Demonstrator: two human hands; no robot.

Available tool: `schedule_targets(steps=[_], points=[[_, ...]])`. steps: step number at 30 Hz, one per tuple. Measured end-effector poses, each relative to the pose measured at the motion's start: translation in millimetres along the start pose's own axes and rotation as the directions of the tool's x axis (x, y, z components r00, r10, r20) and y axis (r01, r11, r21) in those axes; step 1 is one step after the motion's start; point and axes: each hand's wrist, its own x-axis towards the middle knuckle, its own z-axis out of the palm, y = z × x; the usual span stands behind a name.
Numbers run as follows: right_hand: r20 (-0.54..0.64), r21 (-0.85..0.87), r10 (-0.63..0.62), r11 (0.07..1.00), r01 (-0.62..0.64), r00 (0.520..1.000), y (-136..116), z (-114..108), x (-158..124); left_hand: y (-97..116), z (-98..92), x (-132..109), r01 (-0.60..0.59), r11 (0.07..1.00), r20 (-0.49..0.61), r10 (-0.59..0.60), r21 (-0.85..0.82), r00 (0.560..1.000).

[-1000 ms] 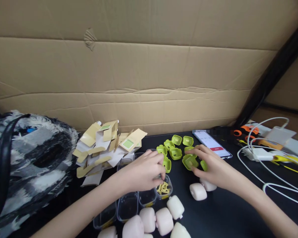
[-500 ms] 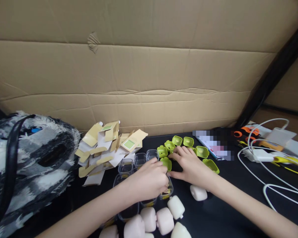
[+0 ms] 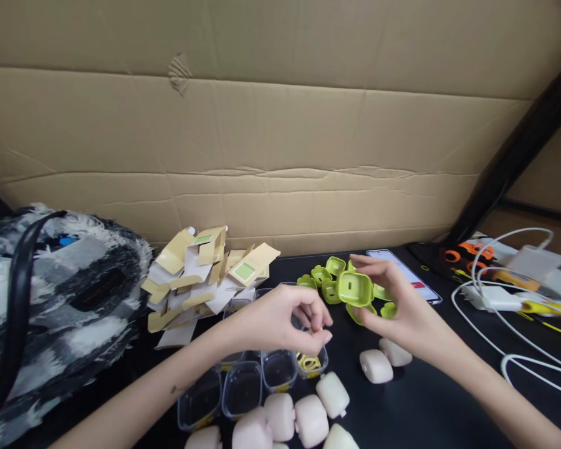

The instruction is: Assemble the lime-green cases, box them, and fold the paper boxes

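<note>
My right hand [image 3: 397,299] grips a small green square cap [image 3: 355,288] with a slot in it, lifted above other green caps [image 3: 321,274] on the black table. My left hand [image 3: 299,318] hovers over clear plastic cups [image 3: 243,390], thumb and fingers curled close together. A tiny bit of something may be at its fingertips, too small to make out. Under that hand, one clear cup holds yellow looped pieces [image 3: 308,362]. Whitish, rounded barrel-shaped pieces [image 3: 311,420] lie in front of the cups, and two more [image 3: 376,366] lie below my right hand.
Opened small cartons [image 3: 201,274] are heaped at back left, beside a shaggy black-and-white bag [image 3: 75,312]. A phone [image 3: 416,280] lies behind my right hand. White cables [image 3: 453,318], a charger and orange-handled tools [image 3: 472,249] are on the right. Cardboard [image 3: 280,125] walls the back.
My right hand has picked up a green cap and raised it. My left hand has lifted off the cup with the yellow loops, moving slightly right and uncovering it.
</note>
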Motion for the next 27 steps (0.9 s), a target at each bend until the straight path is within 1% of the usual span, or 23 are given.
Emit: schedule_targets(steps=[2, 5, 8, 11, 16, 18, 23, 27], points=[[-0.032, 0.113, 0.035, 0.993, -0.031, 0.999, -1.4, -1.9, -4.0, -1.9, 1.8, 2.7, 0.027, 0.989, -0.009, -0.029, -0.147, 1.000], [-0.024, 0.251, 0.091, 0.965, -0.082, 0.996, -0.5, 2.9, -8.7, -5.8, 2.8, 7.2, 0.084, 0.944, -0.028, -0.098, -0.318, 0.995], [0.004, 0.332, 0.139, 0.934, -0.132, 0.990, 0.8, 10.3, -11.9, -11.6, 1.3, 10.4, 0.113, 0.901, -0.078, -0.159, -0.419, 0.984], [0.026, 0.369, 0.168, 0.915, -0.166, 0.985, 0.1, 14.5, -14.5, -15.9, -1.5, 11.1, 0.130, 0.865, -0.102, -0.204, -0.484, 0.974], [0.046, 0.386, 0.182, 0.904, -0.185, 0.982, -0.8, 16.7, -16.0, -12.8, -2.6, 10.3, 0.178, 0.845, -0.078, -0.250, -0.504, 0.965], [0.056, 0.394, 0.175, 0.901, -0.183, 0.983, -0.4, 18.6, -15.8, -11.0, -0.9, 10.6, 0.178, 0.847, -0.091, -0.256, -0.501, 0.962], [0.094, 0.405, 0.151, 0.897, -0.176, 0.984, -2.4, 24.8, -17.1, -12.3, 1.8, 11.7, 0.122, 0.871, -0.178, -0.232, -0.476, 0.956], [0.108, 0.400, 0.137, 0.901, -0.169, 0.985, -5.4, 26.7, -20.6, -14.7, 0.4, 11.4, 0.059, 0.893, -0.239, -0.183, -0.447, 0.954]])
